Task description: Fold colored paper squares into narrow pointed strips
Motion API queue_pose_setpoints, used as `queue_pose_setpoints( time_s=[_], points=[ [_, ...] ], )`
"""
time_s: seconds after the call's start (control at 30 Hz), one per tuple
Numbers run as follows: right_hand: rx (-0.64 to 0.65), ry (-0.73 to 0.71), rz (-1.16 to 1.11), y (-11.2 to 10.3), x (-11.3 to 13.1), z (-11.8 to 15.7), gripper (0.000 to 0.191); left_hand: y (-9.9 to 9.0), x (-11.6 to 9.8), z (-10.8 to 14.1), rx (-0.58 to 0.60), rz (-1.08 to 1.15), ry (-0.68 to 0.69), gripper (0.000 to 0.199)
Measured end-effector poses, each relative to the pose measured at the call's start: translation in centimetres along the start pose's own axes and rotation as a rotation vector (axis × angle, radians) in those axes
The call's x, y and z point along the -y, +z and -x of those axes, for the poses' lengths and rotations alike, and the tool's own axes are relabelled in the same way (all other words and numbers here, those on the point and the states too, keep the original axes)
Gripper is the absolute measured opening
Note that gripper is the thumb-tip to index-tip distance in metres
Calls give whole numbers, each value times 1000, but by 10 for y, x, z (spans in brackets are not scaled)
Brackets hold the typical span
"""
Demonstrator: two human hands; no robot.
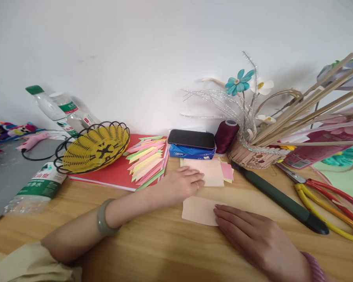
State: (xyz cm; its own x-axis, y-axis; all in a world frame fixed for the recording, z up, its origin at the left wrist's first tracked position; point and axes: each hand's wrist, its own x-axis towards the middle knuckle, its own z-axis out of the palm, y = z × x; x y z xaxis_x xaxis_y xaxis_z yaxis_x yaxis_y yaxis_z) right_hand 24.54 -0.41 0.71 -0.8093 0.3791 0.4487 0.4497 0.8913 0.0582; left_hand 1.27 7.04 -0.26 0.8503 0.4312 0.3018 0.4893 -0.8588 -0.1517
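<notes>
Left hand (pixel 179 186) lies palm-down on a stack of thin paper (pixel 214 176), peach on top, pink and yellow edges fanned out right. Fingers slightly parted; thumb hidden, can't tell if it pinches a sheet. Right hand (pixel 259 237): fingers straight, pressed together, tips flat on the right end of a single peach sheet (pixel 197 211). That sheet is rectangular, smooth, near side of the stack, on the wood-grain table (pixel 135 244).

Far left of the stack: narrow pointed paper strips (pixel 148 164), pink/yellow/green, overlapping on a flat red folder (pixel 110 178). Yellow woven basket (pixel 95 150), dark looped rim, tilted at the folder's left. Far side of the stack: glossy black phone (pixel 191 139) on a blue plastic-wrapped pack (pixel 191 152), maroon thread cone (pixel 226 137) just right. Further right: stick-clad pot (pixel 248 152), dark-green-handled tool (pixel 278 196), scissors (pixel 319 188) with red and yellow loops.
</notes>
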Motion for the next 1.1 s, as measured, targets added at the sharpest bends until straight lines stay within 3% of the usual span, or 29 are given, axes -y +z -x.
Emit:
queue_pose_setpoints(
  time_s=[0.1,0.23,0.33,0.4,0.47,0.53,0.6,0.73,1.1],
  points=[
    [0,0,4,0,0,0,31,-1,4,-2,2,46,38,26],
    [-2,-2,4,0,0,0,32,-22,6,0,-63,171,-84,29],
    [5,21,-14,1,0,1,32,-39,-3,8,-178,296,-80,28],
    [14,55,-33,2,0,3,30,-43,-14,17,-162,363,-50,31],
    [22,93,-58,3,0,4,27,-42,-25,26,-98,350,-64,43],
    [24,127,-82,4,0,3,25,-37,-34,33,-69,288,-75,29],
    [30,153,-105,3,0,2,25,-31,-39,36,-110,230,-89,13],
    [50,230,-174,0,4,-2,21,-26,-43,34,-191,259,-116,17],
    [59,676,-407,3,3,-1,11,-30,-52,39,-57,714,-625,8]
  ],
)
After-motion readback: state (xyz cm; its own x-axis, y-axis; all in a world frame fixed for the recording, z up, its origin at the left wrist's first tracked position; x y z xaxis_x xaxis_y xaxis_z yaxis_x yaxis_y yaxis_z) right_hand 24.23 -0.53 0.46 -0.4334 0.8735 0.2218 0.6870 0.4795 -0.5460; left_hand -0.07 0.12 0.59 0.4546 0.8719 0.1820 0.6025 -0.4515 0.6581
